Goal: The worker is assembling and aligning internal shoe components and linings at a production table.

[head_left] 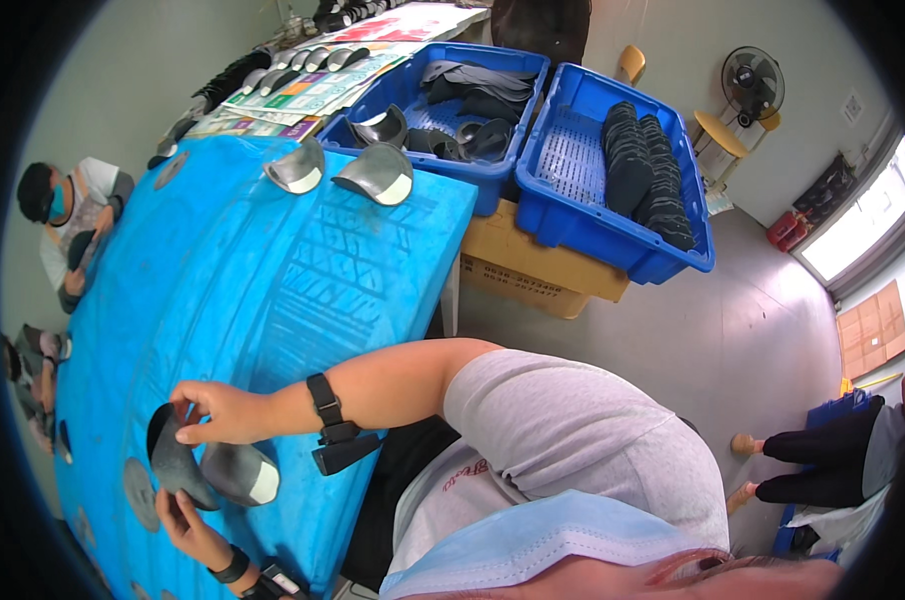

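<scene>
A dark grey, curved, shell-like pad is upright above the blue-covered table, between my two hands. My right hand pinches its upper rim between thumb and fingers. At its lower end the fingers of my left hand are closed against the edge. Just right of it, a second curved shell with a pale patch at one corner rests on the table. A flat grey oval lies on the left side of the held pad.
Two similar shells sit at the table's far edge. Beyond stand a blue crate of mixed pieces and another blue crate with stacked dark pads, above a cardboard box. Co-workers work along the left; another person is at right.
</scene>
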`<act>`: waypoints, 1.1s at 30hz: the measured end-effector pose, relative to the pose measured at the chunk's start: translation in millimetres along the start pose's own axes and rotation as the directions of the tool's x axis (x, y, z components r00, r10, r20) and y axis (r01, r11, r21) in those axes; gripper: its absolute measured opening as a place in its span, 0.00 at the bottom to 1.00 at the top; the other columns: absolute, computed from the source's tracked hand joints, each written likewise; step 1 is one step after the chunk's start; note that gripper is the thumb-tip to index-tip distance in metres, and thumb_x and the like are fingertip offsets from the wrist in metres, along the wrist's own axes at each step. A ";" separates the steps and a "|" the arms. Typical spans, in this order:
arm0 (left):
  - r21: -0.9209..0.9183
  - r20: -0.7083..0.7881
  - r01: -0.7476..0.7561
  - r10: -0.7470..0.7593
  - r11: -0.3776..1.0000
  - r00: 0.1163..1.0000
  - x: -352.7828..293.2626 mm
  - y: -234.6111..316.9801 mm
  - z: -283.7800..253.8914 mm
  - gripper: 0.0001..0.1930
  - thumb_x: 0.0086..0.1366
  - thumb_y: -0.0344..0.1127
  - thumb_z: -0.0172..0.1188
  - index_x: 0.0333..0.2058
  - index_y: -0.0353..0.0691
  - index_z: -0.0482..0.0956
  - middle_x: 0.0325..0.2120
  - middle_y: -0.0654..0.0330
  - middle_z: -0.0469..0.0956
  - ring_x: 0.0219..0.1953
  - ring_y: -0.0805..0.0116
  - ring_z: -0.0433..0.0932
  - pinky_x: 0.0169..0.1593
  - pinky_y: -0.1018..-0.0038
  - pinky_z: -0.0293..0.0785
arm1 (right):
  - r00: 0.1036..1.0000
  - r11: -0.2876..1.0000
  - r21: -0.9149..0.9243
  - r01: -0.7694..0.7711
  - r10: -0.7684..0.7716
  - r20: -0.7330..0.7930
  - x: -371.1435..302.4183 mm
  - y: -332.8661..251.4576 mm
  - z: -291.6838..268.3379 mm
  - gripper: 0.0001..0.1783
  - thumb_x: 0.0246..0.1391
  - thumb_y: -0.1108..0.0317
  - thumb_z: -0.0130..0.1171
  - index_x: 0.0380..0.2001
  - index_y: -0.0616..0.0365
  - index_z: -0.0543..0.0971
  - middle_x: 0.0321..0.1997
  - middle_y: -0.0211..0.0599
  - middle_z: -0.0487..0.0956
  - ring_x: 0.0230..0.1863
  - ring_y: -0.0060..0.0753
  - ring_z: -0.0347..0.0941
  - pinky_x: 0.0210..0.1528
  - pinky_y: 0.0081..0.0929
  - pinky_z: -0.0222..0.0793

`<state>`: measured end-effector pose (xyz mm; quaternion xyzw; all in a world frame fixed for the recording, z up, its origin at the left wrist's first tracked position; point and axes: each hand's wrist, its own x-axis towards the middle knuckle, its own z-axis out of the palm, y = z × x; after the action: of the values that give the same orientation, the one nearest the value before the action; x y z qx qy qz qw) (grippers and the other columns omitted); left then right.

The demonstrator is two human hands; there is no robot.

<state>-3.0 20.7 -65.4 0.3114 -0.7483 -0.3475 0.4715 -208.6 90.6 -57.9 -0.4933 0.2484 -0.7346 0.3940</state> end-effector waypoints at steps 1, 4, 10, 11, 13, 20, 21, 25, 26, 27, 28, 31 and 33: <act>0.028 -0.039 -0.018 0.019 0.999 0.999 -0.3 -2.3 -0.8 0.16 0.58 0.31 0.51 0.44 0.30 0.67 0.38 0.56 0.70 0.40 0.72 0.68 0.43 0.79 0.63 | 1.000 1.000 -0.027 0.002 -0.001 0.013 0.2 1.8 -0.3 0.15 0.44 0.73 0.54 0.34 0.64 0.63 0.35 0.38 0.66 0.34 0.27 0.67 0.34 0.23 0.69; 0.082 -0.092 -0.015 0.022 0.997 0.995 -0.3 -4.6 -4.1 0.15 0.57 0.32 0.52 0.42 0.29 0.69 0.36 0.56 0.71 0.38 0.73 0.69 0.42 0.79 0.64 | 1.000 0.998 -0.063 0.003 -0.002 0.019 -0.1 3.5 0.0 0.16 0.44 0.73 0.54 0.35 0.64 0.63 0.35 0.37 0.67 0.34 0.28 0.67 0.34 0.23 0.68; 0.120 -0.151 0.055 -0.037 0.991 0.988 1.9 -1.0 -0.3 0.14 0.57 0.34 0.53 0.39 0.29 0.71 0.34 0.55 0.73 0.35 0.72 0.70 0.41 0.79 0.65 | 1.000 0.996 -0.082 -0.016 0.017 0.017 -1.7 2.8 -3.1 0.18 0.43 0.72 0.55 0.37 0.64 0.63 0.36 0.37 0.67 0.36 0.28 0.67 0.36 0.26 0.67; 0.132 -0.167 0.082 -0.059 0.988 0.984 3.1 -0.8 1.5 0.15 0.57 0.34 0.53 0.39 0.29 0.72 0.34 0.55 0.73 0.35 0.72 0.70 0.41 0.79 0.65 | 1.000 0.994 -0.104 -0.023 0.025 0.017 -2.6 2.2 -4.7 0.18 0.43 0.72 0.56 0.37 0.64 0.63 0.37 0.37 0.67 0.37 0.29 0.67 0.37 0.27 0.67; 0.166 -0.191 0.079 -0.047 0.983 0.981 3.0 4.4 -5.7 0.15 0.56 0.34 0.53 0.39 0.29 0.72 0.35 0.54 0.73 0.35 0.71 0.70 0.41 0.78 0.65 | 0.998 0.996 -0.079 -0.042 0.045 0.035 -2.3 0.8 1.7 0.19 0.43 0.72 0.56 0.38 0.64 0.63 0.38 0.37 0.67 0.38 0.30 0.67 0.39 0.28 0.66; 0.237 -0.274 0.063 0.005 0.969 0.962 5.7 6.4 -11.3 0.15 0.57 0.33 0.53 0.39 0.27 0.71 0.36 0.53 0.73 0.36 0.71 0.70 0.41 0.78 0.66 | 0.990 0.995 -0.044 -0.084 0.089 0.105 -5.8 1.6 2.5 0.33 0.41 0.70 0.56 0.50 0.60 0.54 0.47 0.42 0.60 0.44 0.34 0.65 0.44 0.30 0.65; 0.236 -0.275 0.063 0.005 0.970 0.961 6.1 9.5 -11.6 0.15 0.57 0.33 0.53 0.39 0.27 0.71 0.36 0.53 0.73 0.36 0.71 0.70 0.41 0.78 0.66 | 0.990 0.995 -0.045 -0.084 0.088 0.107 -5.9 0.4 1.8 0.33 0.41 0.70 0.56 0.50 0.60 0.54 0.47 0.42 0.60 0.44 0.34 0.65 0.44 0.30 0.65; 0.128 -0.419 0.072 -0.012 0.989 0.908 9.4 16.6 -12.9 0.17 0.57 0.35 0.52 0.40 0.27 0.70 0.39 0.52 0.72 0.39 0.69 0.70 0.43 0.78 0.65 | 0.996 0.985 -0.149 -0.085 0.084 -0.014 -0.8 2.5 -5.9 0.37 0.43 0.72 0.55 0.54 0.56 0.48 0.51 0.41 0.54 0.47 0.34 0.61 0.43 0.28 0.66; 0.143 -0.436 0.094 -0.023 0.985 0.900 9.1 17.4 -13.7 0.17 0.57 0.35 0.52 0.40 0.27 0.71 0.39 0.52 0.72 0.38 0.69 0.70 0.43 0.78 0.66 | 0.997 0.987 -0.141 -0.080 0.078 -0.022 0.4 4.0 -7.8 0.36 0.43 0.71 0.55 0.53 0.56 0.48 0.51 0.41 0.53 0.46 0.34 0.61 0.43 0.28 0.66; 0.159 -0.455 0.119 -0.034 0.980 0.890 8.7 18.6 -14.4 0.17 0.57 0.35 0.52 0.40 0.27 0.71 0.38 0.52 0.72 0.38 0.69 0.70 0.42 0.78 0.66 | 0.997 0.987 -0.140 -0.080 0.078 -0.020 0.2 3.2 -7.1 0.36 0.43 0.71 0.55 0.53 0.56 0.48 0.51 0.41 0.53 0.46 0.34 0.61 0.43 0.28 0.66; 0.159 -0.457 0.119 -0.034 0.980 0.889 8.3 16.8 -15.5 0.17 0.57 0.35 0.52 0.40 0.27 0.71 0.38 0.52 0.72 0.38 0.69 0.70 0.42 0.78 0.66 | 0.996 0.983 -0.166 -0.085 0.083 -0.018 -0.6 1.7 -6.0 0.35 0.43 0.71 0.55 0.52 0.57 0.50 0.50 0.40 0.54 0.45 0.33 0.61 0.43 0.27 0.65; 0.217 -0.394 0.101 -0.008 0.971 0.919 7.2 14.2 -13.8 0.17 0.57 0.36 0.52 0.39 0.27 0.71 0.38 0.52 0.73 0.37 0.69 0.71 0.41 0.78 0.67 | 0.997 0.973 -0.217 -0.076 0.078 0.000 -1.0 7.5 -6.9 0.32 0.42 0.70 0.56 0.49 0.57 0.53 0.48 0.40 0.56 0.43 0.31 0.62 0.41 0.26 0.65; 0.257 -0.388 0.099 0.009 0.961 0.922 6.2 13.2 -11.4 0.16 0.57 0.35 0.52 0.38 0.27 0.72 0.37 0.52 0.73 0.36 0.69 0.71 0.41 0.78 0.67 | 0.997 0.968 -0.243 -0.064 0.070 0.015 -1.0 8.8 -7.3 0.30 0.42 0.70 0.56 0.48 0.58 0.54 0.47 0.39 0.56 0.42 0.30 0.62 0.41 0.26 0.65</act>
<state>3.4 20.6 -48.0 0.4524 -0.6740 -0.1844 0.5541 -212.2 86.2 -67.9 -0.5378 0.3483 -0.6791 0.3582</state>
